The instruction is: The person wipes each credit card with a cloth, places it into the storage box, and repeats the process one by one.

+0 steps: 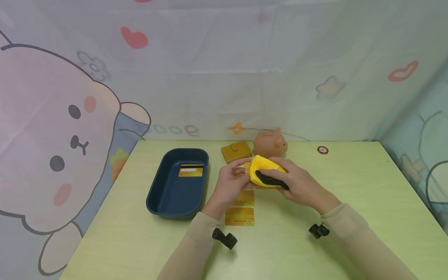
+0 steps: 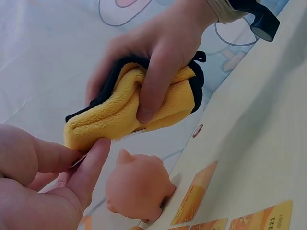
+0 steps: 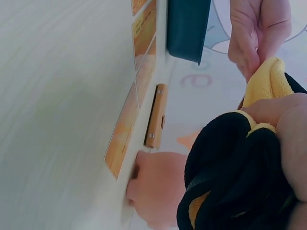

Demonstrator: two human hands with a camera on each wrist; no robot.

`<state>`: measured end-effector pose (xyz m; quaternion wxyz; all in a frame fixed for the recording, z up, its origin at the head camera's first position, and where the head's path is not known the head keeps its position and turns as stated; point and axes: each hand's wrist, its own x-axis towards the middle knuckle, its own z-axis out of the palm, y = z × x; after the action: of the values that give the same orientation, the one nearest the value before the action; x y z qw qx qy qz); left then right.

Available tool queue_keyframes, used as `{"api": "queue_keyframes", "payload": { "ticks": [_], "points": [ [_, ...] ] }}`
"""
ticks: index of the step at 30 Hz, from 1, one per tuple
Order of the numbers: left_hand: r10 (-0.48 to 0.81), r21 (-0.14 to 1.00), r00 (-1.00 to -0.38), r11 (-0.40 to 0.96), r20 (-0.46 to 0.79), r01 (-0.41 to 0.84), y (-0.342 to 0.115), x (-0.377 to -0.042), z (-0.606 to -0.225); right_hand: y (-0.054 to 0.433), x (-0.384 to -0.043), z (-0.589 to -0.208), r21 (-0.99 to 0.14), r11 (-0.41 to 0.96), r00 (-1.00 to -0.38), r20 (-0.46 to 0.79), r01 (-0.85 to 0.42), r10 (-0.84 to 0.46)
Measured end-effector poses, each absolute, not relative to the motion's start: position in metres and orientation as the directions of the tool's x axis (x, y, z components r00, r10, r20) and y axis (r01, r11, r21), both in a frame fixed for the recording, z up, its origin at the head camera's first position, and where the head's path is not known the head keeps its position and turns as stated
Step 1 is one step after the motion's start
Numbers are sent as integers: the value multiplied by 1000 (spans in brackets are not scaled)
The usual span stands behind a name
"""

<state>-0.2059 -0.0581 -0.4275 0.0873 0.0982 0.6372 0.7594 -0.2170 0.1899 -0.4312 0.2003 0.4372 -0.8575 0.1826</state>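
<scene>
A folded yellow cloth with black edging (image 1: 260, 171) is gripped in my right hand (image 1: 300, 182), thumb on top, above the table. With thumb and fingers my left hand (image 1: 229, 181) pinches a thin gold card (image 1: 247, 167) at its edge. The cloth lies against this card and covers most of it; in the left wrist view only a thin edge shows beneath the yellow fabric (image 2: 105, 122). Under the hands, several gold cards lie on the table in a column, among them the nearest card (image 1: 239, 216) and one card (image 1: 244, 197) partly hidden by the left hand.
Left of the hands stands a dark blue tray (image 1: 151, 200) with one gold card (image 1: 190, 170) inside. A mustard wallet (image 1: 236, 151) and a pink piggy bank (image 1: 269, 143) sit at the table's back edge. A red-and-white round chip (image 1: 322, 150) lies back right.
</scene>
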Motion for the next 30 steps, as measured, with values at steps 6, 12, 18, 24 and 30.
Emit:
{"api": "queue_keyframes", "payload": {
  "ticks": [6,12,18,24,30],
  "points": [
    [243,985,-969,-171,31,-12,-62,-204,-422,198,-216,-432,-146,567,-554,507,-810,-660],
    [244,976,-969,-219,39,-16,-63,-204,-420,206,-218,-435,-131,589,-566,501,-797,-655],
    [232,964,-972,-264,46,-17,-65,-205,-421,214,-220,-437,-105,604,-564,510,-790,-650],
    [219,964,-974,-265,54,-6,-67,-205,-420,221,-222,-438,-70,628,-561,534,-775,-633],
    [205,968,-977,-252,60,7,-69,-205,-420,226,-222,-435,-73,654,-580,545,-753,-606]
  ]
}}
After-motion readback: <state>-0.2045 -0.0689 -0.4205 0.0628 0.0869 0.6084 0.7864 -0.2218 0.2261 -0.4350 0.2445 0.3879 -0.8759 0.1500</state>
